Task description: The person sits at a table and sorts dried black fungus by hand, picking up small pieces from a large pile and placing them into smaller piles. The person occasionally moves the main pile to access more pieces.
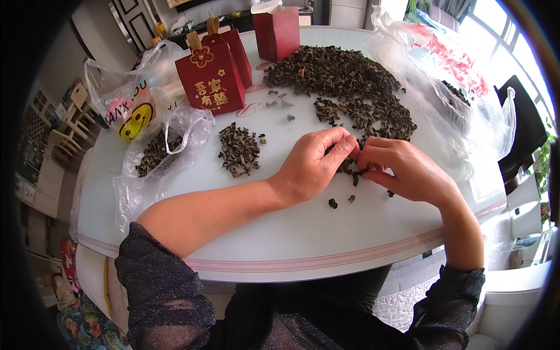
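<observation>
My left hand (313, 164) is curled over the near edge of a large heap of dark dried pieces (337, 72), which look like dried wood ear fungus. Its thumb and forefinger meet, and whether a piece is between them is hidden. Close beside it, my right hand (404, 168) bends its fingers over small dark pieces, its fingertips nearly touching the left ones. What it grips cannot be told. A smaller pile of the pieces (239, 149) lies left of my left hand. Several loose pieces, one a dark lump (333, 203), lie nearer to me.
Left on the glass-topped table (280, 236) are a clear plastic bag (192, 127) holding more pieces and a smiley-printed bag (140, 116). Red gift boxes (214, 83) and an open red box (276, 35) stand behind. A large plastic bag (437, 87) lies at the right.
</observation>
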`<action>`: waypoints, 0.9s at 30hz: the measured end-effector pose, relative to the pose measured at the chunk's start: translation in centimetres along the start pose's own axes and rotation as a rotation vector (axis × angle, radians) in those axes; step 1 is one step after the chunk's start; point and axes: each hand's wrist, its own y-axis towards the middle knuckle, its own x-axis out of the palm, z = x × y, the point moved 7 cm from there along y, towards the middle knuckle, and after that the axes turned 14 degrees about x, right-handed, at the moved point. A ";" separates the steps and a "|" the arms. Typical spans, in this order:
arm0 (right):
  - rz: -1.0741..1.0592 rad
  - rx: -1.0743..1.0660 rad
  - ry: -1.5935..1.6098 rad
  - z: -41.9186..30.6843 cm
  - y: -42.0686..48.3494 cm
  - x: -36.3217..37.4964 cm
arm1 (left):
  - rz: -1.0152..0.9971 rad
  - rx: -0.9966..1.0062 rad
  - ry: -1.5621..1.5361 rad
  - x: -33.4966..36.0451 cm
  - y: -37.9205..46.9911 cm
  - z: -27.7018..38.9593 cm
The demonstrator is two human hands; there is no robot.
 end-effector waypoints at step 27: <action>0.043 -0.002 0.044 0.7 0.2 0.0 | -0.019 -0.063 0.008 0.0 -0.1 0.3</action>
